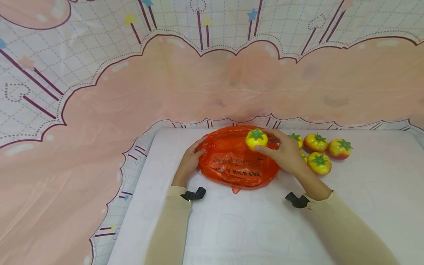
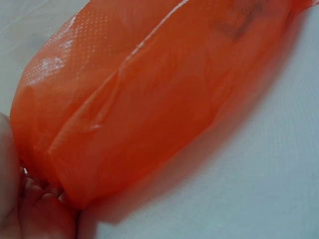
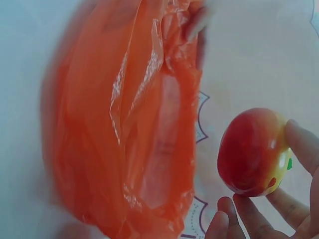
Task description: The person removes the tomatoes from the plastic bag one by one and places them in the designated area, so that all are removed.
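An orange-red plastic bag [image 1: 238,149] with printed lettering lies on the white table, its mouth spread wide. At its left side, my left hand [image 1: 189,162] grips the rim between thumb and fingers; in the left wrist view the bag [image 2: 139,119] fills most of the picture. Over the bag's right part, my right hand [image 1: 285,151] pinches a yellow-and-red tomato [image 1: 256,140] with a green leafy top. The right wrist view shows this tomato [image 3: 249,152] held at the fingertips, apart from the bag [image 3: 89,129] and above its opening.
To the right of the bag, several more tomatoes [image 1: 319,163] sit close together on the white table [image 1: 238,228], some partly hidden by my right hand. A patterned pink-and-white cloth [image 1: 212,84] covers the area behind. Black cameras [image 1: 297,200] are strapped at my wrists.
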`<state>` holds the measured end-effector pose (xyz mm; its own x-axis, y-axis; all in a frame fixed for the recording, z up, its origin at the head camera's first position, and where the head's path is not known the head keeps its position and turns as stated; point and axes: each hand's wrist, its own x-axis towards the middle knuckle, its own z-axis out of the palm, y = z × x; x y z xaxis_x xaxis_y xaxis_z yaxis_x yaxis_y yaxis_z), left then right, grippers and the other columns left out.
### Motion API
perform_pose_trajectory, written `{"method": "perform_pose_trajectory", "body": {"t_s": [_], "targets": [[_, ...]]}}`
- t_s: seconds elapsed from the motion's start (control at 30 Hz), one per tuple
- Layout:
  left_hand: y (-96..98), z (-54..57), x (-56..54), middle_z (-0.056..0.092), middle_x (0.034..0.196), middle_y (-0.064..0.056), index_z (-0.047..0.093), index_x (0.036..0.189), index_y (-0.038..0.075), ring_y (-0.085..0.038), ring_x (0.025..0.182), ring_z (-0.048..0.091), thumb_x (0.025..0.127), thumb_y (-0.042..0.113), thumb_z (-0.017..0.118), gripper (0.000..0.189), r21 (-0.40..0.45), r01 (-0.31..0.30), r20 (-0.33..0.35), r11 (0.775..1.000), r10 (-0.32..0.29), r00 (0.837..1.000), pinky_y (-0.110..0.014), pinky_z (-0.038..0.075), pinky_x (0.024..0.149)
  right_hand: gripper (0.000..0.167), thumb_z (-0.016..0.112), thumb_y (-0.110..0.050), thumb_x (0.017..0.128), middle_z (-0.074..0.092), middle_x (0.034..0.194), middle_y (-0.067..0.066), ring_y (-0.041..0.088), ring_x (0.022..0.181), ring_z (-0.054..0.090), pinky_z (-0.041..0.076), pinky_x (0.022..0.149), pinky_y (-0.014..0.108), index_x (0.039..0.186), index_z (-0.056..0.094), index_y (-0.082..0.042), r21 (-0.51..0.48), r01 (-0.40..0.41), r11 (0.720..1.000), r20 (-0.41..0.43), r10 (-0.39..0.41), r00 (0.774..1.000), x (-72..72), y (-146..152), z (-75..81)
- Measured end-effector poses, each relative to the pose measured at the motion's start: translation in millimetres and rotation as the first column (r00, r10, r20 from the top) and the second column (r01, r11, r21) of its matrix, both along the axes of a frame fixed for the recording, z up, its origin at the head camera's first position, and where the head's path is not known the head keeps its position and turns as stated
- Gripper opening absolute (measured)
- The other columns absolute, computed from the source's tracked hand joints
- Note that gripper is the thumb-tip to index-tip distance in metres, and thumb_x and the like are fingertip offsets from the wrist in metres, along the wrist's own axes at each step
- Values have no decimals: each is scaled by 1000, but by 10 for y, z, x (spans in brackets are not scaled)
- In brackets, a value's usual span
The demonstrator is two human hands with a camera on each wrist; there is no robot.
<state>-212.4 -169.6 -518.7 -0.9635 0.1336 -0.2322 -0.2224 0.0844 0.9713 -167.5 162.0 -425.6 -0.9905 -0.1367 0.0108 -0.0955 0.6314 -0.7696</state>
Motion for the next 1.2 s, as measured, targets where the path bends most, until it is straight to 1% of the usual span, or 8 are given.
{"method": "perform_pose_trajectory", "body": {"t_s": [0.13,0.27,0.5,0.63,0.8,1.0,1.13,1.2], "targets": [[-1,-3,0,41,160,12,57,141,46,-21,146,41,106,15,50,47,-4,-1,-5,1000,1,1000,-44,42,118,80,73,-62,85,60,142,9,35,123,59,59,93,52,151,49,-23,12,6,1000,-19,-5,1000,21,62,6],[-3,-9,-7,40,160,12,57,141,46,-21,147,41,106,16,50,47,-12,-5,-3,1000,5,1000,-45,42,118,79,72,-63,85,59,144,9,36,122,58,58,93,53,151,50,-24,40,26,999,-27,-25,999,55,119,7],[-1,-13,-15,40,160,12,57,141,47,-21,148,40,106,16,50,47,-20,-3,-6,1000,2,1000,-45,41,119,83,70,-68,85,56,148,11,39,128,54,56,97,57,152,48,-24,56,47,997,19,-48,999,103,206,38],[0,-14,-11,40,161,12,57,142,46,-21,147,40,106,15,50,47,-4,0,-3,1000,0,1000,-45,41,118,83,69,-67,85,56,147,13,41,130,55,56,97,58,153,46,-23,58,48,997,27,-49,998,120,260,42],[3,-22,-14,40,160,12,57,141,46,-21,147,41,106,14,50,48,22,1,-5,1000,-1,1000,-44,42,117,81,69,-64,87,55,149,15,44,130,56,58,93,56,153,47,-22,37,43,998,26,-44,999,153,324,63],[6,-15,-12,41,160,11,58,140,46,-21,147,41,106,14,50,48,24,1,-15,1000,-1,1000,-44,42,117,78,69,-62,88,55,149,14,42,126,60,61,88,53,152,48,-24,27,64,998,10,-64,998,183,420,72],[7,-9,-6,41,160,11,58,141,45,-21,147,41,105,13,50,48,30,0,-22,1000,1,1000,-44,42,117,79,69,-64,87,54,150,13,41,126,59,61,89,52,152,47,-26,29,72,997,24,-73,997,206,489,91],[10,-8,-3,41,160,11,58,140,45,-21,147,42,105,12,50,49,33,-4,-22,999,5,1000,-44,42,117,79,69,-64,87,54,150,13,40,126,58,60,91,53,153,47,-25,35,77,996,24,-77,997,222,526,103]]}}
